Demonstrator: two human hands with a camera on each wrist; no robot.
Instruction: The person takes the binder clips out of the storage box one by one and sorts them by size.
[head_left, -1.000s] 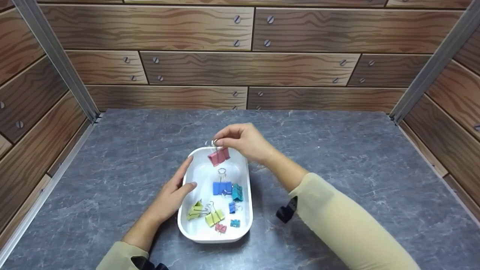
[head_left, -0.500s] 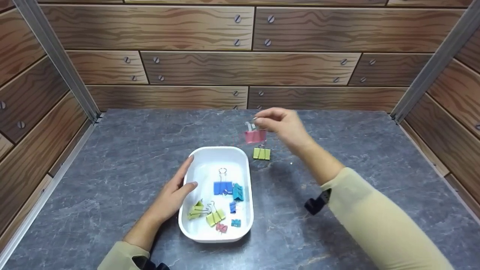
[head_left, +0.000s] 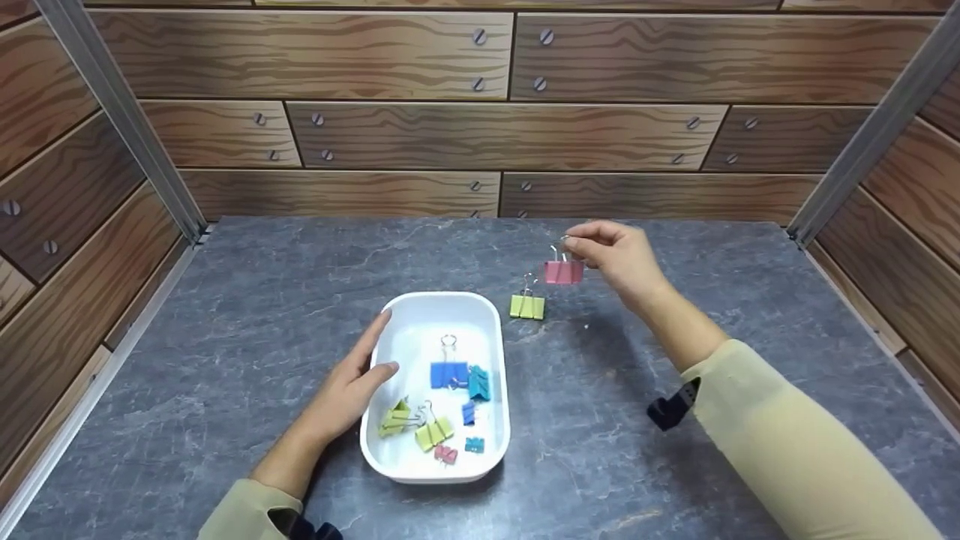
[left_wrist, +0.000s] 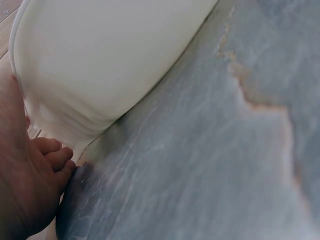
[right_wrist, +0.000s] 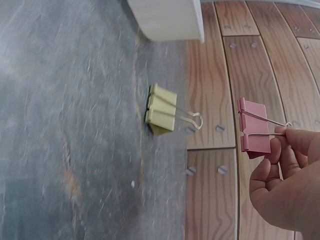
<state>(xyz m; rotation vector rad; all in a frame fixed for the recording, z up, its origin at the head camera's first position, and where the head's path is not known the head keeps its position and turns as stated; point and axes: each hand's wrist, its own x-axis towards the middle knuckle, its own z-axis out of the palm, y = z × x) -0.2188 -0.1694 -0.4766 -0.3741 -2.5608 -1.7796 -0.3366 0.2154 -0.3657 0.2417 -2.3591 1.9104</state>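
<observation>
The pink clip [head_left: 563, 271], pinched by its wire handles in the right hand [head_left: 619, 259], could slip and strike the green clip [head_left: 527, 306]; the tray [head_left: 420, 304] is steadied by the open left hand [head_left: 349, 390].

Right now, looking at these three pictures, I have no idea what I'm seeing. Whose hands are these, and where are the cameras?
No machine here: a person works with bare hands. One camera sits on the head, one on each wrist. The right hand pinches a pink binder clip by its wire handle, above the grey table. A yellow-green binder clip lies on the table beside the white tray. The left hand rests against the tray's side. In the tray lie more clips, among them a blue binder clip.
</observation>
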